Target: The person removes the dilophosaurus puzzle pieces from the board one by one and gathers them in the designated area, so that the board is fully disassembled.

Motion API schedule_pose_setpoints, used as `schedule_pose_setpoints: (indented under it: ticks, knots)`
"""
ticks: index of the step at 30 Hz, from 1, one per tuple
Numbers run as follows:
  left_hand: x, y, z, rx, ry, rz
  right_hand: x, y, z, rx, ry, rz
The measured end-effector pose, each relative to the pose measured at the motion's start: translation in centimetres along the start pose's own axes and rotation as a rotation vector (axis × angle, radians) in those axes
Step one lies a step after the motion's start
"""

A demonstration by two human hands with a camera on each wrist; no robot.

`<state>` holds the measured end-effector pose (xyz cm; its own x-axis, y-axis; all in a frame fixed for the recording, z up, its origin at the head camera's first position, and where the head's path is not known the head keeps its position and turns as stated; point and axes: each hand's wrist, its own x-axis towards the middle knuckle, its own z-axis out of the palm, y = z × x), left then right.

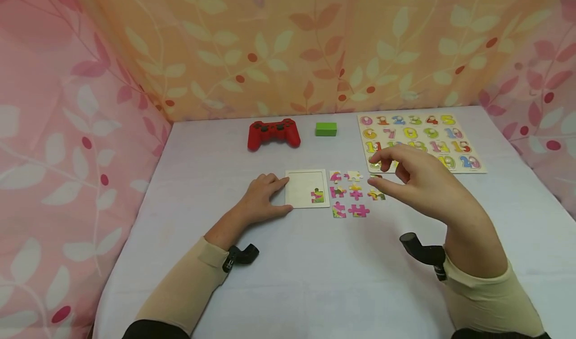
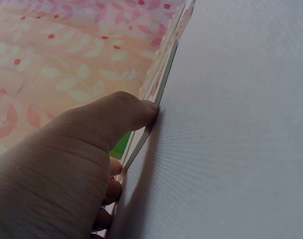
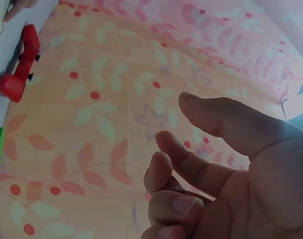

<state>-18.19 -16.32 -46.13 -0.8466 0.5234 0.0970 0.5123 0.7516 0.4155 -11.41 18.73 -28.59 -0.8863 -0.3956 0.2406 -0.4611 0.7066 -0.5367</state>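
Observation:
A square cream puzzle tray (image 1: pixel 301 186) lies flat on the table, with one pink-and-green jigsaw piece (image 1: pixel 317 196) in its lower right corner. My left hand (image 1: pixel 258 199) touches the tray's left edge with thumb and fingertips spread apart; in the left wrist view the thumb (image 2: pixel 136 113) rests on that edge. Right of the tray lie several loose jigsaw pieces (image 1: pixel 358 210) in pink, yellow and green. Above the rightmost pieces hovers my right hand (image 1: pixel 418 184), thumb and index finger apart with nothing between them. It partly hides a piece and the number board behind.
A number puzzle board (image 1: pixel 474 151) lies at the back right. Farther back stand a green block (image 1: pixel 326 129) and a red game controller (image 1: pixel 273 133). Patterned fabric (image 1: pixel 288 44) walls the table's back and sides. A white cloth (image 1: pixel 315 274) covers the table.

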Motion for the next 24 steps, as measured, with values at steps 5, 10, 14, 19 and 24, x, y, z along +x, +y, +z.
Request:
schedule_pose_setpoints:
  ticks: [5,10,14,19,24]
  knots:
    - [0.0,0.0,0.1,0.003,-0.008,-0.002,1.2,-0.4,1.9,0.039,-0.048,-0.02]
    - [0.0,0.0,0.1,0.007,-0.002,-0.006,2.5,-0.7,5.2,0.072,-0.149,-0.007]
    - [0.0,-0.1,0.2,0.017,-0.004,-0.007,3.3,-0.5,7.8,0.069,-0.218,-0.003]
    - [0.1,-0.2,0.2,0.021,-0.006,-0.009,4.4,0.3,10.5,0.068,-0.292,0.05]
    - [0.1,-0.2,0.1,0.018,-0.003,-0.001,5.1,1.7,12.3,0.078,-0.379,0.11]
